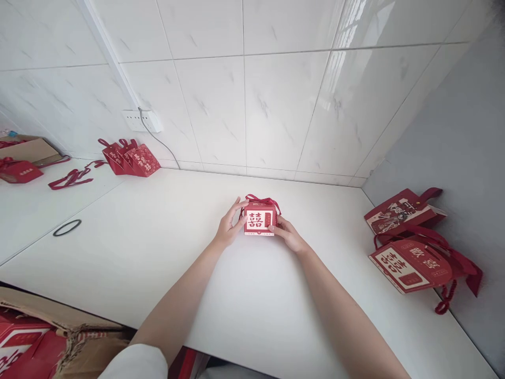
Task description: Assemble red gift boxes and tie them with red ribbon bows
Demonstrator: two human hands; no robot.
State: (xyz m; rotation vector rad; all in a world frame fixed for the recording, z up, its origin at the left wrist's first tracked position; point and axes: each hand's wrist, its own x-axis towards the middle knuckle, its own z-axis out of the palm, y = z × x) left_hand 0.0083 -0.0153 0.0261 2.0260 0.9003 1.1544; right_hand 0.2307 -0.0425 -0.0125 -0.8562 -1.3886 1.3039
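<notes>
A small red and white gift box (259,220) with a large red character on its front stands upright on the white table. A red ribbon (263,199) is tied in a bow across its top. My left hand (230,225) grips the box's left side, thumb at the front edge and fingers behind. On the other side, my right hand (289,235) holds the right side, its thumb on the lower right of the front. The box's back and some of my fingertips are hidden.
Two red gift boxes, one with a handle (412,266), sit at the right by the grey wall. Red folded boxes (132,158) lean near the tiled wall, beside loose ribbons (71,179). A black ring (67,228) lies left; a cardboard carton (92,355) stands below.
</notes>
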